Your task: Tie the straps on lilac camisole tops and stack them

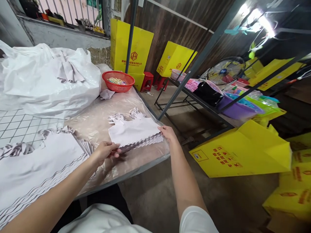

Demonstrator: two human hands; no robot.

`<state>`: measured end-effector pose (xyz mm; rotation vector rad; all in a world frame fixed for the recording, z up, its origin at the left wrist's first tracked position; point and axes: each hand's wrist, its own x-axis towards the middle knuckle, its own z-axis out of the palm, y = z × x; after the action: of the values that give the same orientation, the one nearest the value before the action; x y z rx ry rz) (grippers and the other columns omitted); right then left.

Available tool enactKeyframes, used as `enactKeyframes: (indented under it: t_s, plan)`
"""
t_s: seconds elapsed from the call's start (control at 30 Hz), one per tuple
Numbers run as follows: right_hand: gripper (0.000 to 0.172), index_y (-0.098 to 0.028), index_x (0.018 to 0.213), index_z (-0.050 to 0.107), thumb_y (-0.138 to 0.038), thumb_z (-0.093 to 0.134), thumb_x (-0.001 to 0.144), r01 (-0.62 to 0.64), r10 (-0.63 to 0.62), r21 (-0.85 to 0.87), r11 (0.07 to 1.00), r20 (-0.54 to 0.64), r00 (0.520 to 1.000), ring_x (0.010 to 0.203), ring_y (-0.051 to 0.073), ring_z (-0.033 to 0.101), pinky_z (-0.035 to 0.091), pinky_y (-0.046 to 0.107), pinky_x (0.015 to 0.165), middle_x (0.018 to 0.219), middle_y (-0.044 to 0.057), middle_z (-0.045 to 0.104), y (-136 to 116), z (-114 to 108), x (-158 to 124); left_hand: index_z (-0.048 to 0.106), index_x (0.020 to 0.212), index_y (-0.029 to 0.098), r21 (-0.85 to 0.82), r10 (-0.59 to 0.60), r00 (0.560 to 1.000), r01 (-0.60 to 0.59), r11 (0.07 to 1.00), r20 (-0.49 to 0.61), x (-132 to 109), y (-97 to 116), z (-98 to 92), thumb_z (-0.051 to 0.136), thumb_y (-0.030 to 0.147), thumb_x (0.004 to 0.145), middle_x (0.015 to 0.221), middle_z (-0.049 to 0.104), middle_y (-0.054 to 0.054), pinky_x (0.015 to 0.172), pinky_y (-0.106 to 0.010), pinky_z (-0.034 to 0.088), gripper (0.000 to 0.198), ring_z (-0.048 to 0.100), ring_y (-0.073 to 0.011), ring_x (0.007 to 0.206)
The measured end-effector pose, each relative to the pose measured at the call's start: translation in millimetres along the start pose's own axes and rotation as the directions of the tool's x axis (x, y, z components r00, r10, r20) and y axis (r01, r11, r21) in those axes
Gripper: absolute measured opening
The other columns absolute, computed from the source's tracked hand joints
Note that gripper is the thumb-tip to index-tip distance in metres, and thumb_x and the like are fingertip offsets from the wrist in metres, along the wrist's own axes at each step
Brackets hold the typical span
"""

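Observation:
A small stack of pale grey-lavender cut fabric pieces (136, 129) lies on the plastic-covered table, with bunched strap-like ends on its far side and a zigzag near edge showing dark lines. My left hand (108, 152) pinches the near left corner between thumb and fingers. At the near right corner, my right hand (167, 132) grips the edge, thumb on top. Whether they hold one layer or several I cannot tell. Left of my left forearm spreads a larger fanned stack of the same fabric (48, 161), its near part covered by that arm.
A red plastic basket (118, 84) with small coloured bits stands at the table's far corner. White plastic bags (48, 87) with fabric fill the back left. Grey metal posts (189, 76) rise at right. A yellow carton (240, 152) and a shelf with a purple tub (236, 106) stand beyond.

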<state>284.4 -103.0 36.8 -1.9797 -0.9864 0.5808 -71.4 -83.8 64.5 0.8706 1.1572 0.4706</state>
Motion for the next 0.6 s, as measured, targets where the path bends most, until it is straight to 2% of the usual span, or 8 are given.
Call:
enactKeyframes:
  t_s: [0.13,0.23,0.3,0.37,0.43,0.5,0.53,0.6]
  plan:
    - [0.026,-0.019,0.059,0.057,-0.040,0.069,0.069,-0.033,0.032,-0.085,0.996,-0.010,0.999,0.049,0.012,0.047,0.038,0.024,0.050,0.049,-0.005,0.050,3.9,-1.3,2.2,0.061,0.063,0.012,0.030,-0.006,1.000,0.005,1.000,0.019,-1.5,-1.4,-5.5,0.086,0.034,0.056,0.065,0.072,-0.008,0.040,-0.018,0.022,0.034,0.059,-0.0104,0.045]
    - [0.020,-0.019,0.065,0.060,-0.036,0.068,0.070,-0.022,0.016,-0.165,0.986,-0.038,0.999,0.057,0.014,0.053,0.043,0.026,0.056,0.056,-0.002,0.056,5.6,-3.0,-1.5,0.058,0.061,0.015,0.105,-0.015,1.000,0.012,0.994,0.027,-3.3,-9.0,-7.8,0.085,0.040,0.055,0.064,0.071,-0.007,0.041,-0.019,0.023,0.037,0.059,-0.0117,0.046]
    - [0.016,-0.018,0.075,0.063,-0.032,0.068,0.070,-0.006,-0.013,-0.216,0.976,-0.086,0.996,0.072,0.019,0.060,0.047,0.030,0.069,0.071,0.003,0.064,2.1,-2.1,-6.5,0.055,0.058,0.016,0.199,0.031,0.999,-0.038,0.979,0.036,-2.0,-12.8,-10.7,0.081,0.044,0.061,0.062,0.069,-0.005,0.044,-0.021,0.028,0.038,0.057,-0.0122,0.046]
    - [0.021,-0.016,0.090,0.066,-0.031,0.067,0.075,0.060,-0.108,-0.282,0.957,-0.156,0.982,0.094,0.025,0.060,0.047,0.036,0.086,0.094,0.012,0.067,-7.1,4.8,-13.6,0.053,0.058,0.018,0.341,0.161,0.987,-0.149,0.928,-0.008,3.5,-12.5,-14.8,0.073,0.046,0.071,0.057,0.065,-0.002,0.048,-0.024,0.034,0.036,0.054,-0.0130,0.046]
    - [0.029,-0.014,0.105,0.066,-0.032,0.062,0.083,0.207,-0.294,-0.390,0.897,-0.178,0.939,0.112,0.030,0.055,0.041,0.042,0.098,0.114,0.018,0.064,-20.3,20.3,-22.4,0.053,0.060,0.020,0.521,0.358,0.927,-0.252,0.816,-0.112,13.8,-7.7,-18.7,0.066,0.043,0.078,0.055,0.060,0.000,0.054,-0.026,0.038,0.032,0.054,-0.0157,0.051]
    - [0.037,-0.013,0.119,0.062,-0.035,0.054,0.091,0.361,-0.472,-0.497,0.789,-0.115,0.874,0.121,0.031,0.050,0.038,0.044,0.104,0.127,0.021,0.059,-33.7,42.3,-30.4,0.056,0.068,0.021,0.681,0.557,0.809,-0.300,0.668,-0.190,28.1,-0.1,-20.4,0.064,0.039,0.082,0.066,0.063,-0.002,0.061,-0.029,0.043,0.024,0.059,-0.0195,0.063]
    - [0.041,-0.013,0.126,0.060,-0.036,0.051,0.094,0.406,-0.514,-0.533,0.742,-0.064,0.855,0.126,0.031,0.048,0.037,0.045,0.105,0.132,0.021,0.057,-39.1,53.7,-33.3,0.058,0.073,0.020,0.741,0.638,0.742,-0.308,0.596,-0.205,35.9,3.9,-19.9,0.063,0.036,0.082,0.077,0.066,-0.005,0.067,-0.032,0.046,0.019,0.062,-0.0220,0.071]
    - [0.047,-0.015,0.136,0.054,-0.039,0.047,0.097,0.406,-0.485,-0.576,0.709,0.019,0.874,0.135,0.032,0.043,0.034,0.046,0.109,0.143,0.020,0.052,-45.6,73.2,-35.4,0.063,0.088,0.017,0.830,0.748,0.634,-0.301,0.470,-0.194,50.5,11.0,-16.1,0.063,0.031,0.084,0.101,0.066,-0.014,0.079,-0.039,0.050,0.015,0.063,-0.0283,0.092]
